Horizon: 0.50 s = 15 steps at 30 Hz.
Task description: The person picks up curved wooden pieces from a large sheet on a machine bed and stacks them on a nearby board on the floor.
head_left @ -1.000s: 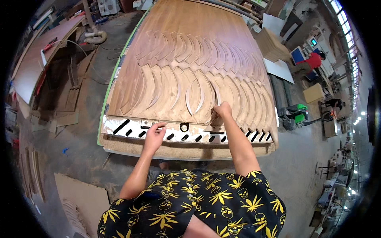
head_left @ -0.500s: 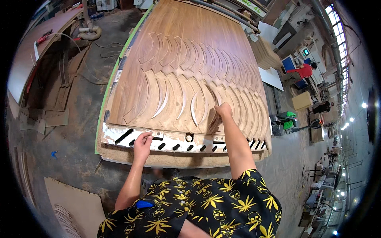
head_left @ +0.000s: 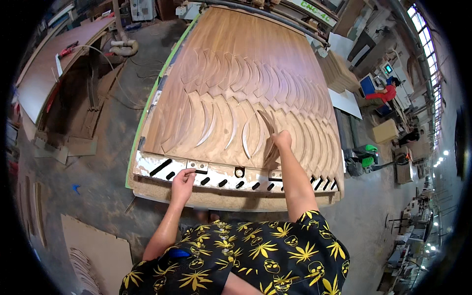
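A large wood-veneer panel (head_left: 246, 29) lies before me, cut into rows of crescent shapes. My right hand (head_left: 282, 139) is closed around thin curved wooden strips (head_left: 271, 129) at the middle of the nearer row. Left of them, a slim pale crescent offcut (head_left: 246, 138) leans over bare board, and others lie further left. My left hand (head_left: 183, 181) rests at the slotted white edge (head_left: 221, 176) of the table, thumb and fingers pinched together. Whether something small is between them cannot be made out.
A worktable (head_left: 73, 51) with a red-handled tool stands at the left. Stacked boards (head_left: 340, 69) and a green-and-black machine (head_left: 363, 158) are on the right. A person in red (head_left: 388, 92) works at a far machine. Brown sheets (head_left: 93, 241) lie on the floor at the lower left.
The view has shifted, so the panel sits slightly lower and further right in the picture. My right hand keeps its grip on the strips; my left hand stays by the slotted edge.
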Available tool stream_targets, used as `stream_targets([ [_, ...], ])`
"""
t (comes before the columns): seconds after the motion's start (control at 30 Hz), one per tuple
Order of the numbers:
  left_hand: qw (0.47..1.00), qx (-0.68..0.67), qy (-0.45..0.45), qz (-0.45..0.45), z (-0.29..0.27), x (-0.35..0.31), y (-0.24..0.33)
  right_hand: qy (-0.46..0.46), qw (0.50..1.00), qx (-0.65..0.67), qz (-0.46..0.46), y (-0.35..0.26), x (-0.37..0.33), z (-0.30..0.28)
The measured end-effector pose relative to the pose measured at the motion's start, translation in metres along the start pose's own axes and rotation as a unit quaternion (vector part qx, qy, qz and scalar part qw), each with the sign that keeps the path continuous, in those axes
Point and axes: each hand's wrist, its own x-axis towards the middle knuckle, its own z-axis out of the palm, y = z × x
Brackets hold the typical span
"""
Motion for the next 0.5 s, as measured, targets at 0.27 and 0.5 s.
stream_targets([
  [0.27, 0.998, 0.055, 0.008, 0.006, 0.014, -0.037, 0.011, -0.051, 0.998, 0.008, -0.024, -0.002, -0.012, -0.002],
  [0.5, 0.997, 0.074, 0.026, 0.026, 0.023, -0.064, 0.017, -0.104, 0.991, 0.06, -0.061, 0.004, -0.005, -0.002],
])
